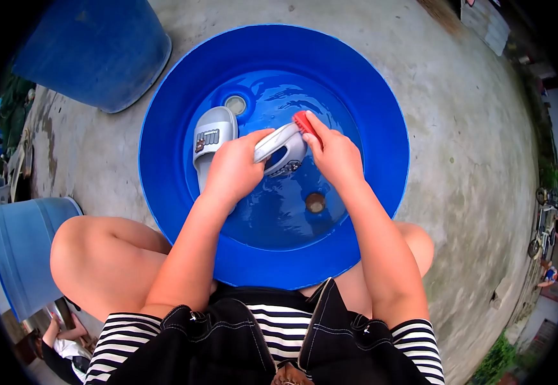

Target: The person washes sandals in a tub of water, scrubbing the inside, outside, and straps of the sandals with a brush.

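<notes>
A large round blue tub (pixel 381 90) with shallow water stands in front of my knees. My left hand (pixel 235 165) is closed round one end of a grey slipper (pixel 279 142), which is tilted up on its side above the water. Closed on a small red brush (pixel 305 123), my right hand (pixel 335 151) presses it against the slipper's other end. The second grey slipper (pixel 215 133), with a dark pattern on its strap, rests sole down at the tub's left side, partly behind my left hand and forearm.
Another blue tub (pixel 99 51) stands at the upper left, and a lighter blue bin (pixel 32 237) beside my left knee. Part of another person (pixel 67 340) shows at the lower left. Concrete ground (pixel 471 160) surrounds the tub.
</notes>
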{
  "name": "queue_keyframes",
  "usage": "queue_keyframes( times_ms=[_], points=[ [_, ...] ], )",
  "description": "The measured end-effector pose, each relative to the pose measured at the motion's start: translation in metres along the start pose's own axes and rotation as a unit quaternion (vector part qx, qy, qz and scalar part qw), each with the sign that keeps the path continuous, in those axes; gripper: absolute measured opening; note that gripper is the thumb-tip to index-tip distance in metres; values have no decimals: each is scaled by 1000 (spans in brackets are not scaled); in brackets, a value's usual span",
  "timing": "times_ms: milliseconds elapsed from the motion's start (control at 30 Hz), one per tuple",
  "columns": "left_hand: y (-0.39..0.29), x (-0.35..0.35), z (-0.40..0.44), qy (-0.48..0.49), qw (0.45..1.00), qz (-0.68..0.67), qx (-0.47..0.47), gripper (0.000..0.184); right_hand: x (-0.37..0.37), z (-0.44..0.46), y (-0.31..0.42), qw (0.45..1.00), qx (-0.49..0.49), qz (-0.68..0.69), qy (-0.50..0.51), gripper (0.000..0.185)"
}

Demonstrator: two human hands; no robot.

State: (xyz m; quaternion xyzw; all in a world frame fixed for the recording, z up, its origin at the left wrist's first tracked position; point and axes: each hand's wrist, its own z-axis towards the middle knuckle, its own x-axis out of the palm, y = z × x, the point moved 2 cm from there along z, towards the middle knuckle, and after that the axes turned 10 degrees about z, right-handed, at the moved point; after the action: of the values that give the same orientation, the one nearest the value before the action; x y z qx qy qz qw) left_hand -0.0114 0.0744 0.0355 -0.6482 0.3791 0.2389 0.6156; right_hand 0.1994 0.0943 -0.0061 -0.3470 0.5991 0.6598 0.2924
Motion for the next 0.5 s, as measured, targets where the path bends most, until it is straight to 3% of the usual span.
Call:
queue_keyframes(
  times_ms=[133, 233, 300, 333, 500],
  points=[
    [14, 4, 1, -24, 999, -8, -24, 45, -3, -22, 51, 980, -105, 165, -38, 48],
    [15, 4, 1, -30, 999, -17, -18, 45, 3, -17, 36, 984, -80, 155, -29, 48],
    [12, 3, 2, -31, 999, -25, -15, 45, 8, -1, 9, 997, 58, 34, 25, 48],
    [11, 4, 2, -17, 999, -27, -22, 45, 9, -2, 8, 997, 58, 35, 24, 48],
    [15, 5, 1, -19, 999, -26, -33, 44, 4, -22, 43, 985, -75, 154, -11, 46]
  ],
)
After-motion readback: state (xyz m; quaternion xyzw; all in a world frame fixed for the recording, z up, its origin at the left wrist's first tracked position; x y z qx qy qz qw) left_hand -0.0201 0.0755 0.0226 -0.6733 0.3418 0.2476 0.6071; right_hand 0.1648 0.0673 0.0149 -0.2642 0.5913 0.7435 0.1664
